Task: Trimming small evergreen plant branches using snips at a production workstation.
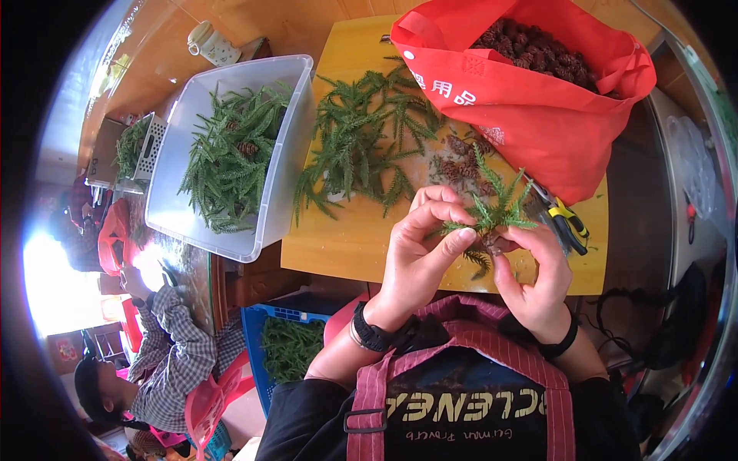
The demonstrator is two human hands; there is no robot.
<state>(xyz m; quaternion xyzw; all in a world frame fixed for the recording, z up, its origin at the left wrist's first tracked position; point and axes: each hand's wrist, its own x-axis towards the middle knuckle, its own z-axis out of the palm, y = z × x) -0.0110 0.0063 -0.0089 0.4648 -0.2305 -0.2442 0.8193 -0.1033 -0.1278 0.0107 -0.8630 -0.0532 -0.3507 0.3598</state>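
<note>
Two hands, the left hand point(419, 253) and right hand point(534, 280), are counted, with one red bag point(538, 107), one clear plastic bin point(288, 161), one blue crate point(257, 338), one pair of pliers point(567, 223).

A yellow wooden tabletop point(346, 246) fills the middle of the view, standing on a warm brown wooden floor point(161, 46) that shows toward eleven and twelve o'clock. At nine o'clock hard white daylight point(54, 284) floods in low, perhaps through a doorway, though glare hides its frame. Beside the tabletop at ten o'clock sits a clear rectangular plastic tub point(284, 177). At three o'clock runs a dark brown wooden surface point(642, 192).
</note>
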